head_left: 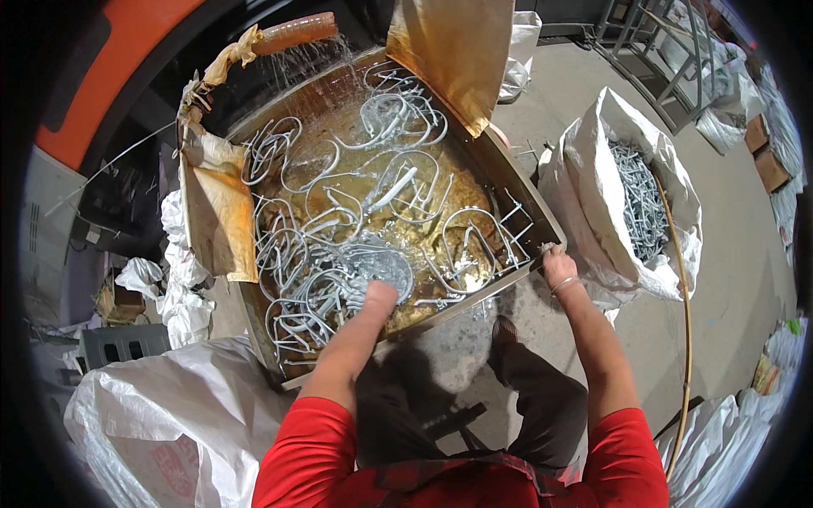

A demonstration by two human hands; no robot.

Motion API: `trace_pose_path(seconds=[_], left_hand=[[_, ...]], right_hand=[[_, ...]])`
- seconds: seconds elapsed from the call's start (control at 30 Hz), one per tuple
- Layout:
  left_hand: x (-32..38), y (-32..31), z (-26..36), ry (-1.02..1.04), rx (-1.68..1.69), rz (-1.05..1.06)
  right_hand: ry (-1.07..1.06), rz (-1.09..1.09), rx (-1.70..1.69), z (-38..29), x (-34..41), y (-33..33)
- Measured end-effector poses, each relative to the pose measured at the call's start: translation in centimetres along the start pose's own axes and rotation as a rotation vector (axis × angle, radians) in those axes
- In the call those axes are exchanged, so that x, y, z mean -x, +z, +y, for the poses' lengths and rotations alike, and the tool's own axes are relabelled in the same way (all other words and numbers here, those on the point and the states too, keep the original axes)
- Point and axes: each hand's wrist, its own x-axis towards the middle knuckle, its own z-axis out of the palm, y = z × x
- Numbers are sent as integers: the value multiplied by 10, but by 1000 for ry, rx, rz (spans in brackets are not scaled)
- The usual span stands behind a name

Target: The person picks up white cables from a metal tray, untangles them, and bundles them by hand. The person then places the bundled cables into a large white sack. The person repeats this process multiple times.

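Note:
A shallow water tank [457, 310] lies before me, strewn with grey moulded plastic pieces [279, 235], many of them curved hoops. My left hand [383, 293] dips into the churned water at the near side, beside a dense heap of these pieces. Water hides its fingers, so its grip cannot be made out. At the tank's near right corner, my right hand [560, 267] is closed over the rim. Something small and pale shows at its fingertips, too unclear to name. A few straight-barred grey pieces [517, 222] lean inside the tank close to that corner.
An orange ribbed hose [298, 32] pours water into the tank's far end. Stained panels [448, 51] rise at its sides. To the right stands a white woven sack [584, 190] of small grey pieces [635, 203], with a long thin pole [683, 305] against it. Another sack [184, 394] lies front left.

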Motion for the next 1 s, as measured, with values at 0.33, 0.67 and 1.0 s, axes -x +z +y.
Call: trace_pose_path(seconds=[0.33, 0.67, 1.0], left_hand=[[79, -142, -74, -467, 582, 810], [154, -186, -61, -526, 598, 762], [171, -259, 39, -152, 998, 1044]], right_hand=[[620, 277, -1842, 4, 56, -123], [386, 306, -1635, 27, 170, -163], [497, 547, -1868, 55, 266, -155]])
